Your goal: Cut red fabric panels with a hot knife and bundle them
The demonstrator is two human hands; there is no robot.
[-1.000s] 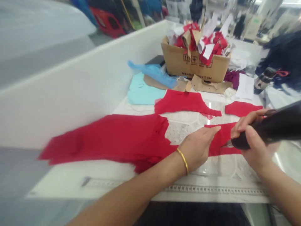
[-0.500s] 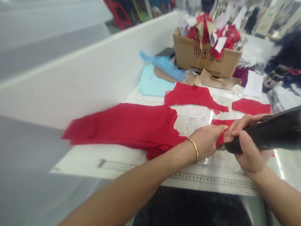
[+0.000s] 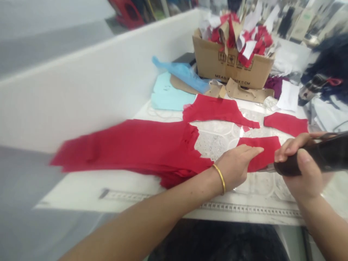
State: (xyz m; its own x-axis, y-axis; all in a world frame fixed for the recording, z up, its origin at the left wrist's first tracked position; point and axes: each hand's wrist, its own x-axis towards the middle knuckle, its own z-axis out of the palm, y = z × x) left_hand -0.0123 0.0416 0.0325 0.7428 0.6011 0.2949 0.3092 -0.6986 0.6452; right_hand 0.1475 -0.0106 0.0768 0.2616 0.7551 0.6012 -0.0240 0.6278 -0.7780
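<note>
At the white table [image 3: 81, 188], two bare hands are busy.
A box of scraps [image 3: 233, 67] sits at 12 o'clock, a big red cloth [image 3: 130, 148] at 9 o'clock, and a tape ruler [image 3: 244, 207] at 6 o'clock. A small red piece [image 3: 262, 154] lies at 3 o'clock. The left hand [image 3: 236, 168] is open and flat on it. The right hand [image 3: 301, 170] holds black shears [image 3: 326, 154] tight, with the blade by the piece's edge.

Red fabric piece [image 3: 263, 154] under the left hand [image 3: 235, 168], gold bangle [image 3: 220, 178] at its wrist; black-handled shears [image 3: 323, 159] in the right hand [image 3: 304, 177]; white, grey-speckled table top [image 3: 213, 146] beneath both hands.
</note>
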